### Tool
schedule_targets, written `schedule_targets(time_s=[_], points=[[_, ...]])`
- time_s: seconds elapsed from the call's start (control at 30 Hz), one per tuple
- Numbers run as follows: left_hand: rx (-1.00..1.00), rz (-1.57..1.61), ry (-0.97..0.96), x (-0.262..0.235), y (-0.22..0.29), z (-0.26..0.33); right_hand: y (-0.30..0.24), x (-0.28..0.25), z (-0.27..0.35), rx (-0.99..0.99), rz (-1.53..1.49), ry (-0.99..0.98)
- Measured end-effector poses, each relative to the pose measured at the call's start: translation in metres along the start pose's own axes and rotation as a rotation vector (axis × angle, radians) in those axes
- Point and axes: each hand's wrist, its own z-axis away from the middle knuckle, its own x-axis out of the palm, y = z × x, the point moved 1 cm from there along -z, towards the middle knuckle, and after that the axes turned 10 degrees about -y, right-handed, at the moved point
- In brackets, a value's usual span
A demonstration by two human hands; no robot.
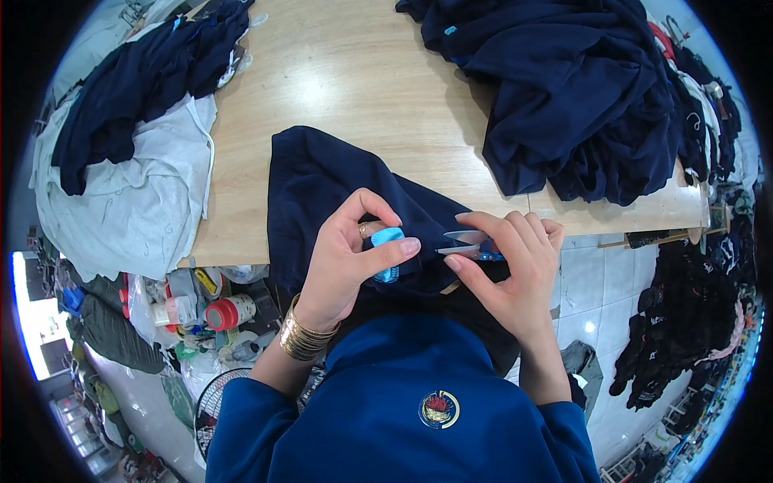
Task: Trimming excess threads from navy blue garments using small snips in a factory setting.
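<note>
Draping over the near edge of the wooden surface [354,88], the navy garment [322,185] is kept half on the wood and half toward the lap, so the worked area stays supported while the slack hangs free.

A fold of that garment is gripped by the left hand [350,253]: thumb and fingers are pressed together over a small light-blue object [388,241], kind not clear, held against the cloth. The pinch appears to keep the fabric taut for the blades. Gold bangles [304,336] are worn on that wrist.

Small thread snips [467,240] with blue handles are clamped in the right hand [515,270], fingers curled around them, silver blades pointed left toward the pinched spot. The blade tips sit just beside the left thumb, close to the fabric; contact with the cloth cannot be confirmed.

Both hands are held right at the surface edge, close to the body, likely for a short, steady reach.

A heap of dark navy garments [580,97] is stacked at the far right of the surface, well apart from the hands. Another navy piece [137,88] is laid over pale grey fabric [137,209] off the left edge. Below the left edge, a red-capped container [229,311] and assorted clutter are seen. Dark clothing [684,322] is piled on the tiled floor [588,290] at right.
</note>
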Motion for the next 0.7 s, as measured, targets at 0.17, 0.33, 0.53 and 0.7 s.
schedule_targets(time_s=[0.17, 0.33, 0.53, 0.7], points=[[0.002, -0.006, 0.001, 0.000, 0.001, 0.000, 0.001, 0.000, -0.001, 0.006, -0.021, -0.015], [-0.005, -0.029, 0.004, -0.001, 0.003, -0.001, 0.003, -0.004, -0.002, 0.024, -0.012, -0.019], [0.015, -0.006, 0.016, 0.000, 0.002, -0.001, 0.001, 0.004, 0.002, 0.085, -0.236, 0.026], [0.052, 0.089, 0.079, 0.006, -0.005, -0.001, -0.009, 0.015, 0.011, 0.134, -0.390, -0.026]])
